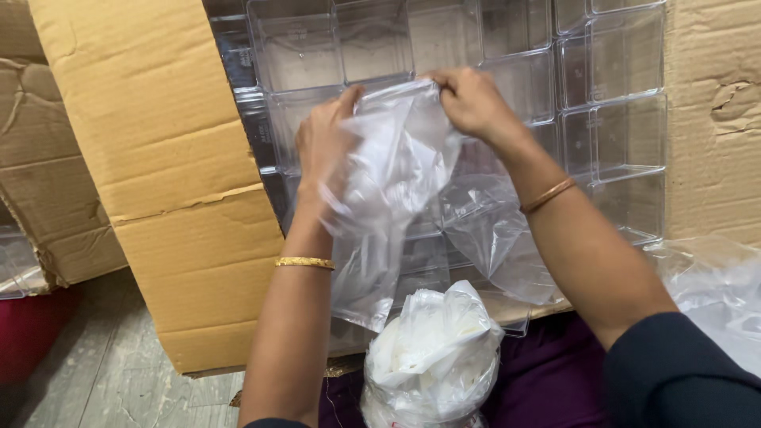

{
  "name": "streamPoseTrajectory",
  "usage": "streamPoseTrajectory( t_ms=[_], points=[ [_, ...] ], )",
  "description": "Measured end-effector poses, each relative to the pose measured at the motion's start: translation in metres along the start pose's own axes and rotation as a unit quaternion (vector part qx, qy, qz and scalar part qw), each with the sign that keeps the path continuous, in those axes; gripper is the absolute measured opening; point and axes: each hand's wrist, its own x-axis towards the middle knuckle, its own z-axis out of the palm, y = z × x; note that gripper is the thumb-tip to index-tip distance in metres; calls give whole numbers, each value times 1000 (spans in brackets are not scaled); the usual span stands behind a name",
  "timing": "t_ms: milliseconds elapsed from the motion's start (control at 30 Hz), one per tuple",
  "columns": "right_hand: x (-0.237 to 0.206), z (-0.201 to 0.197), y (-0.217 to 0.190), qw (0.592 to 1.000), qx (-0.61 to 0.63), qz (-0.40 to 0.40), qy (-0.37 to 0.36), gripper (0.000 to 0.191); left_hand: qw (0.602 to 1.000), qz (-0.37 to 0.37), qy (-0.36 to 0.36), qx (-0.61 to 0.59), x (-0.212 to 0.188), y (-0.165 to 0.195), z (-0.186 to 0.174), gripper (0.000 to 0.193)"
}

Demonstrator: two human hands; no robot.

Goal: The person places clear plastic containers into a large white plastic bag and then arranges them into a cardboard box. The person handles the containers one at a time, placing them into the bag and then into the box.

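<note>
Head view, clear plastic bag (396,182) pinched between left hand (323,147), right hand (474,101)

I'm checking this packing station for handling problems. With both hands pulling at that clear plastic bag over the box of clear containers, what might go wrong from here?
1. The thin clear plastic bag is gripped at its top edge by the left hand and the right hand; pulling apart might tear it.
2. The knotted white bag sits right under the forearms and could get knocked over.

Cardboard box flaps (158,158), clear plastic compartments (610,103), white-filled bag (432,357), grey floor (103,380)
</note>
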Motion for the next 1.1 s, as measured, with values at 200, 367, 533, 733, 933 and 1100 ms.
streamPoseTrajectory(
  t_ms=[200, 367, 533, 733, 933, 1100],
  points=[
    [-20, -11, -16, 966, 197, -71, 151, 30, 839, 49, -3, -542, 6, 10, 1, 30],
    [21, -3, -35, 841, 533, -35, 81, 16, 853, 14, 83, -515, 12, 6, -20, 36],
    [61, 42, -31, 841, 525, 127, 24, 14, 891, 21, 198, -408, 35, -20, -27, 34],
    [63, 53, -19, 887, 446, 118, -28, 22, 940, -109, 151, -286, 22, -34, -21, 29],
    [25, 1, -34, 704, 688, 96, -150, 46, 966, -85, 80, -229, 21, 6, -4, 28],
    [-19, -47, -23, 758, 520, 36, -392, 57, 987, 12, -24, -156, 39, 57, 15, 29]
  ],
)
